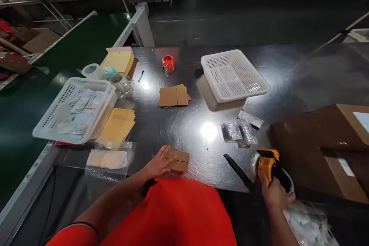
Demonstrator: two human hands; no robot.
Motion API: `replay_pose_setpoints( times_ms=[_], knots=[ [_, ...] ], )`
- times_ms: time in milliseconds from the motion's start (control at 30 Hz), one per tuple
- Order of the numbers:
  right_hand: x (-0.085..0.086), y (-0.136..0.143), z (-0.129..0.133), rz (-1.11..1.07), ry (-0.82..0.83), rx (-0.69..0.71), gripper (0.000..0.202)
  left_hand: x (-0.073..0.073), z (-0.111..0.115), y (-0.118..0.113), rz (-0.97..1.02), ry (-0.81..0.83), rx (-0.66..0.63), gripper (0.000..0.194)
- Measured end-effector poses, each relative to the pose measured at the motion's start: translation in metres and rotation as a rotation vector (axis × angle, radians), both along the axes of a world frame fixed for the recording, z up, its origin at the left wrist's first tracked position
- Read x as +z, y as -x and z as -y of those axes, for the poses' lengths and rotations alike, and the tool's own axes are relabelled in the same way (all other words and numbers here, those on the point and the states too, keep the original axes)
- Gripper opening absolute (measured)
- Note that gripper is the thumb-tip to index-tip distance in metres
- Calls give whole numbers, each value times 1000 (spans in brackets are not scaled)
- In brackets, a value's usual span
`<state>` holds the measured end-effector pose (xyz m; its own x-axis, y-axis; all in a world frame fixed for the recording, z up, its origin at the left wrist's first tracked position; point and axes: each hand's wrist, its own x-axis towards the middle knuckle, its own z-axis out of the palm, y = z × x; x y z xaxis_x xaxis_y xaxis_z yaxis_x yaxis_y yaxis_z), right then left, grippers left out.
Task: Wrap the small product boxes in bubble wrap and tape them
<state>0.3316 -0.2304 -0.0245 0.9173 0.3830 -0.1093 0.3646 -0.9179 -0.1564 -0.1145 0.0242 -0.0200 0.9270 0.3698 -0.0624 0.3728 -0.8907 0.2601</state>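
Observation:
My left hand (160, 162) rests on a small closed brown cardboard box (181, 160) at the table's front edge, its fingers spread over the box's left part. On the right, my right hand (275, 194) is wrapped round an orange and black tape dispenser (266, 164) with a roll of tape in it. A long black strip-like tool (238, 172) lies just left of the dispenser. Flat brown cardboard pieces (173, 96) are stacked farther back, and bubble-wrapped packs (240, 132) lie beyond the black tool.
An empty white basket (235, 77) stands at the back; another (75, 111), at left, holds small packets. Yellow envelopes (117, 127), a red tape dispenser (168, 63) and a pen (141, 76) lie about. Large cartons (311, 142) stand at right, a green conveyor (75, 42) at left.

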Motion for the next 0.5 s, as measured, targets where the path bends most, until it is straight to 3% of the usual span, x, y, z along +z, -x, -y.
replay_pose_setpoints(
  times_ms=[133, 267, 333, 400, 500],
  knots=[
    [27, 18, 17, -17, -149, 6, 34, 10, 0, -4, -24, 86, 19, 78],
    [66, 64, 24, -171, -498, -140, 32, 14, 0, -5, 28, 137, 35, 73],
    [77, 97, 2, -331, -627, -117, 36, 13, 0, -5, 67, 150, 26, 68],
    [82, 132, -37, -499, -719, -19, 43, 10, 0, -5, 82, 172, 34, 61],
    [85, 178, -108, -770, -736, 311, 48, 1, 4, -4, 104, 238, 84, 53]
  ],
)
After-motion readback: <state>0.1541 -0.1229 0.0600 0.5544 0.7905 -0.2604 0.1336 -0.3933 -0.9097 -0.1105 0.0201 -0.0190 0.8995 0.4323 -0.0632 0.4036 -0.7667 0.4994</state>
